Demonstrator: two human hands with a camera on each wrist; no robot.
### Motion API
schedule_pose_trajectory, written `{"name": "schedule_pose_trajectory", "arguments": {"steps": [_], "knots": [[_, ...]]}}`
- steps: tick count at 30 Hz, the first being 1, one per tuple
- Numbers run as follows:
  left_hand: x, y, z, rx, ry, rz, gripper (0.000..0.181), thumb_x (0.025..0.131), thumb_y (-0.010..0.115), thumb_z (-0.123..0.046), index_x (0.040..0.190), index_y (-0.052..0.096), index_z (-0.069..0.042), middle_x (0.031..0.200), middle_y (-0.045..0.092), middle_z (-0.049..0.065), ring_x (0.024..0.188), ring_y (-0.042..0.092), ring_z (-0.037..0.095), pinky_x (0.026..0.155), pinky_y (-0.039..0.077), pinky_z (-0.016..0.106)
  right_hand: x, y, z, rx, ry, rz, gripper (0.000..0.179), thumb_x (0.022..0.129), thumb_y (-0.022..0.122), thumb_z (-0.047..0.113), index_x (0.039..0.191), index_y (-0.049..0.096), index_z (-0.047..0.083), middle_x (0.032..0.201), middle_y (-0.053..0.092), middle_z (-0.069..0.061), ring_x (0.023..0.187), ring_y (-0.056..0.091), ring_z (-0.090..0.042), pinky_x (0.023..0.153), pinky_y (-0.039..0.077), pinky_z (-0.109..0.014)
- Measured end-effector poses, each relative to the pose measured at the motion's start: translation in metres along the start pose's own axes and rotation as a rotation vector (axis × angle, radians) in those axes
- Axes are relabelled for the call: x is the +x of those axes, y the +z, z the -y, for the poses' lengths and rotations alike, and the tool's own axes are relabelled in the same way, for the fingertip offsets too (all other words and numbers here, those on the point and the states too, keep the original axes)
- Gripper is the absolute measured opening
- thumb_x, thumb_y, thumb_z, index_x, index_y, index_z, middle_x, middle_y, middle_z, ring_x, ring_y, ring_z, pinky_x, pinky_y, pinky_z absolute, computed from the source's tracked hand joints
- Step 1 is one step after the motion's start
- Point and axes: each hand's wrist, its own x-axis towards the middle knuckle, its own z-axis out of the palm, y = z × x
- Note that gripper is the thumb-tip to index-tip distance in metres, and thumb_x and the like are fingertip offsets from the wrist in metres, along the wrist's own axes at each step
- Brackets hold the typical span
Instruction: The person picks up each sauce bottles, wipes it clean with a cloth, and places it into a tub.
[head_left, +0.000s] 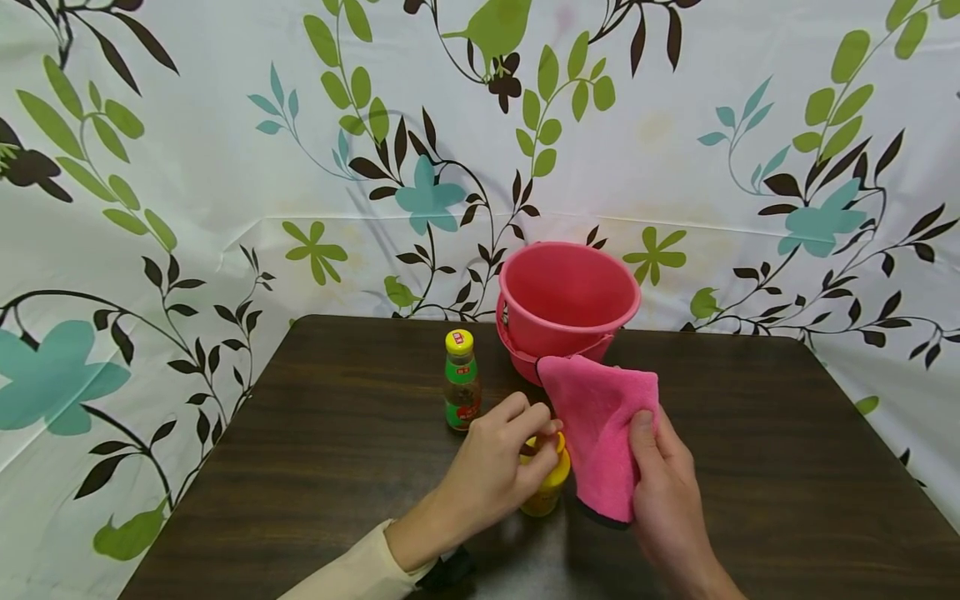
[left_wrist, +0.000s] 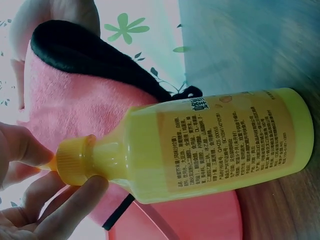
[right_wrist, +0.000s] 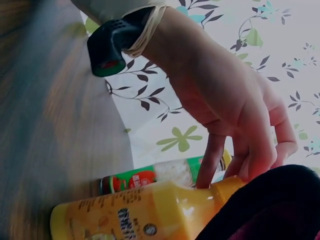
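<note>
My left hand (head_left: 498, 454) pinches the yellow cap of a yellow squeeze bottle (left_wrist: 220, 145) that stands upright on the dark table. Thumb and fingers close round the nozzle and cap (left_wrist: 75, 157) in the left wrist view. In my right hand (head_left: 667, 487) is a pink cloth (head_left: 600, 425) with black edging, gripped between thumb and fingers and hanging just right of the bottle. Behind the left hand a glass bottle (head_left: 462, 383) with a yellow lid and green and red labels stands upright; it also shows in the right wrist view.
A pink bucket (head_left: 566, 292) stands at the table's back edge, behind the cloth, its handle lowered against its side. The dark wooden table (head_left: 337, 417) meets a leaf-patterned hanging sheet (head_left: 225, 167) at the back and sides.
</note>
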Motion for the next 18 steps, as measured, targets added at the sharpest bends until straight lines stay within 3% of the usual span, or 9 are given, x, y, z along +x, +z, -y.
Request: {"name": "schedule_pose_trajectory", "arguments": {"steps": [11,15,18], "knots": [[0.001,-0.001,0.001,0.000,-0.004,0.003,0.010,0.090,0.075,-0.006,0.093,0.067,-0.011,0.087,0.059,0.001,0.073,0.063,0.008,0.070,0.057,0.012,-0.009,-0.013,-0.016,-0.060,-0.060,0.022,0.038,0.115,0.038,0.036,0.129,0.062,0.010,0.077,0.060,-0.006,0.063,0.063,-0.025,0.056,0.054,-0.034],[0.001,0.000,0.000,0.008,0.000,0.005,0.009,0.091,0.074,-0.006,0.094,0.068,-0.012,0.087,0.058,0.000,0.074,0.063,0.008,0.070,0.056,0.011,-0.012,-0.013,-0.023,-0.074,-0.099,0.060,0.036,0.116,0.038,0.031,0.131,0.062,0.009,0.083,0.061,-0.006,0.066,0.063,-0.024,0.058,0.054,-0.034],[0.001,0.000,0.000,0.006,-0.004,0.007,0.012,0.090,0.075,-0.005,0.094,0.067,-0.012,0.087,0.058,0.000,0.075,0.064,0.009,0.069,0.057,0.012,-0.013,-0.010,-0.028,-0.081,-0.106,0.135,0.034,0.116,0.036,0.029,0.134,0.059,0.011,0.090,0.062,-0.007,0.073,0.064,-0.022,0.063,0.055,-0.033]]}}
